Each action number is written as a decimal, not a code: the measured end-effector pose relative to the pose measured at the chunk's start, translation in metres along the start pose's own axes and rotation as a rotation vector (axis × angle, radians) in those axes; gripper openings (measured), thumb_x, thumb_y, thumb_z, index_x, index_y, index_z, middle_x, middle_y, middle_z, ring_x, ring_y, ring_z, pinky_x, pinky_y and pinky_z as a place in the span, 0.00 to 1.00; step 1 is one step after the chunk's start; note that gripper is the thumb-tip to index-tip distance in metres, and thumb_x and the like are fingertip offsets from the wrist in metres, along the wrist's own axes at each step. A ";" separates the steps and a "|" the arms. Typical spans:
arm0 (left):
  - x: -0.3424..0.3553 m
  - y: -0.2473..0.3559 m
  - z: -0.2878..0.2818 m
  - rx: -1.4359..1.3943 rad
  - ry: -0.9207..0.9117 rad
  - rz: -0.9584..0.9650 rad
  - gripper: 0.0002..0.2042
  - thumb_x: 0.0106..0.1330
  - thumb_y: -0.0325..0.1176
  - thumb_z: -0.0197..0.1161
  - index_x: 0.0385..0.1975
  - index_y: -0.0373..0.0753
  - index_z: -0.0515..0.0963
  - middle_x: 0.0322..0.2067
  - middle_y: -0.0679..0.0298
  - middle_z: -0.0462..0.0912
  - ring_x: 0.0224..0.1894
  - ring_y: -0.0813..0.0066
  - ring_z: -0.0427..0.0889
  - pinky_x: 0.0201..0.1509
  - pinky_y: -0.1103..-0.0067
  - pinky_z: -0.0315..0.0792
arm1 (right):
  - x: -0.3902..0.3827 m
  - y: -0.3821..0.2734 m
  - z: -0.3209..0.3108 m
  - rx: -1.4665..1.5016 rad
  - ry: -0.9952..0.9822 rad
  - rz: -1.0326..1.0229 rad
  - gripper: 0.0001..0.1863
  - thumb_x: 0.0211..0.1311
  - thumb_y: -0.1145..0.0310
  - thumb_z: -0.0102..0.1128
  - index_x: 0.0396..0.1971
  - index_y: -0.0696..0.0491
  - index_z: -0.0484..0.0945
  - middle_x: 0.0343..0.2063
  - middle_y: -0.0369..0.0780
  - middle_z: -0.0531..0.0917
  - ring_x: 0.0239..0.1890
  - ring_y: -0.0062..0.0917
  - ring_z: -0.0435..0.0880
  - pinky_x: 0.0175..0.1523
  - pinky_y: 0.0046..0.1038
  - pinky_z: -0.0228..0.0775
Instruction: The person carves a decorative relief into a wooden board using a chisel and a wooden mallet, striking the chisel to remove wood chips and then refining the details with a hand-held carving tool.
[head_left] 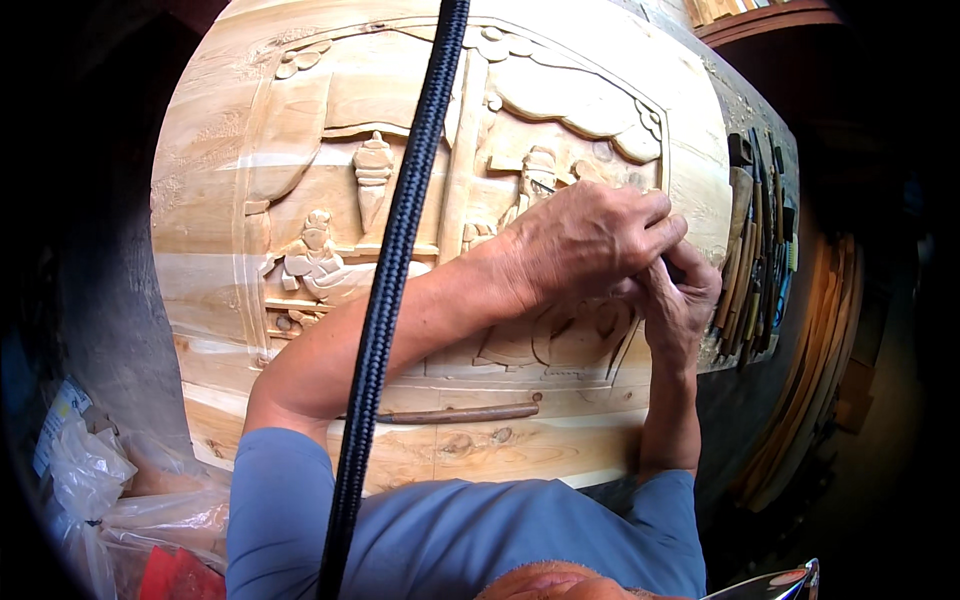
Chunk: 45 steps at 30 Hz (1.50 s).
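A large pale wooden panel (205, 200) carved in relief lies under both hands, with figures, drapery and a scalloped border cut into it. My left hand (590, 235) is closed, resting over the right half of the carving beside a small standing figure (538, 170). Against it, my right hand (682, 295) has its fingers bent and pressed together. Whatever they grip is hidden between the fingers. A thin dark sliver (542, 187) shows by the standing figure; I cannot tell whether it belongs to a held tool. To the left stands a carved seated figure (315, 255).
Several carving tools (750, 250) lie in a row right of the panel. A slim brown rod (460, 414) rests on the panel's near edge. A black braided cable (400, 230) crosses the view. Plastic bags (95, 480) sit lower left, wooden boards (810, 370) lower right.
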<state>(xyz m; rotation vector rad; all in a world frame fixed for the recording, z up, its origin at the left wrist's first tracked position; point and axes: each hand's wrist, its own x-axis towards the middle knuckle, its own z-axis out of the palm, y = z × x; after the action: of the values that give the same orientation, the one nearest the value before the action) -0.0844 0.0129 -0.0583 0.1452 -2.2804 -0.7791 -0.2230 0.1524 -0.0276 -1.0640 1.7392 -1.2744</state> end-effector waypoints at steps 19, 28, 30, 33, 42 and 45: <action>0.001 0.002 -0.002 -0.021 -0.018 -0.009 0.28 0.51 0.30 0.78 0.54 0.35 0.79 0.40 0.59 0.81 0.42 0.60 0.89 0.45 0.70 0.86 | -0.002 0.003 0.000 0.002 0.025 -0.002 0.10 0.78 0.77 0.65 0.51 0.65 0.86 0.36 0.36 0.89 0.37 0.13 0.86 0.41 0.17 0.81; 0.000 0.001 -0.001 -0.027 -0.018 -0.028 0.30 0.49 0.31 0.80 0.55 0.38 0.77 0.40 0.60 0.81 0.43 0.61 0.89 0.45 0.70 0.87 | -0.001 -0.002 0.001 0.019 0.026 0.002 0.10 0.77 0.77 0.65 0.52 0.66 0.86 0.37 0.36 0.89 0.38 0.13 0.85 0.42 0.16 0.81; 0.000 0.001 -0.001 -0.027 -0.014 -0.029 0.30 0.49 0.31 0.80 0.55 0.38 0.77 0.40 0.60 0.81 0.43 0.61 0.89 0.45 0.70 0.87 | -0.002 -0.006 0.002 0.024 0.027 0.017 0.10 0.77 0.77 0.65 0.51 0.66 0.86 0.37 0.36 0.89 0.37 0.13 0.85 0.42 0.16 0.81; 0.001 0.002 -0.002 -0.027 -0.006 -0.028 0.31 0.48 0.31 0.81 0.55 0.38 0.77 0.39 0.61 0.81 0.42 0.60 0.89 0.45 0.70 0.87 | -0.002 -0.006 0.000 0.004 0.007 0.002 0.10 0.77 0.77 0.65 0.51 0.66 0.86 0.37 0.36 0.89 0.37 0.12 0.86 0.41 0.16 0.81; 0.002 0.000 -0.001 -0.043 -0.006 -0.027 0.30 0.48 0.31 0.82 0.53 0.38 0.77 0.39 0.60 0.81 0.42 0.60 0.89 0.44 0.69 0.87 | 0.001 -0.004 0.002 0.040 0.018 -0.022 0.10 0.77 0.77 0.65 0.52 0.66 0.86 0.38 0.37 0.90 0.38 0.14 0.86 0.42 0.17 0.81; 0.000 -0.001 0.000 -0.034 -0.017 -0.041 0.28 0.50 0.30 0.81 0.52 0.38 0.77 0.39 0.60 0.81 0.42 0.59 0.88 0.44 0.69 0.87 | 0.004 0.004 0.005 0.033 0.053 -0.053 0.10 0.77 0.77 0.65 0.52 0.66 0.86 0.38 0.37 0.90 0.38 0.14 0.86 0.44 0.17 0.82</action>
<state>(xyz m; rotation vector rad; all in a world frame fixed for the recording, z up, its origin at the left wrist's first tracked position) -0.0849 0.0120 -0.0587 0.1707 -2.2850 -0.8425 -0.2207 0.1475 -0.0329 -1.0720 1.7336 -1.3709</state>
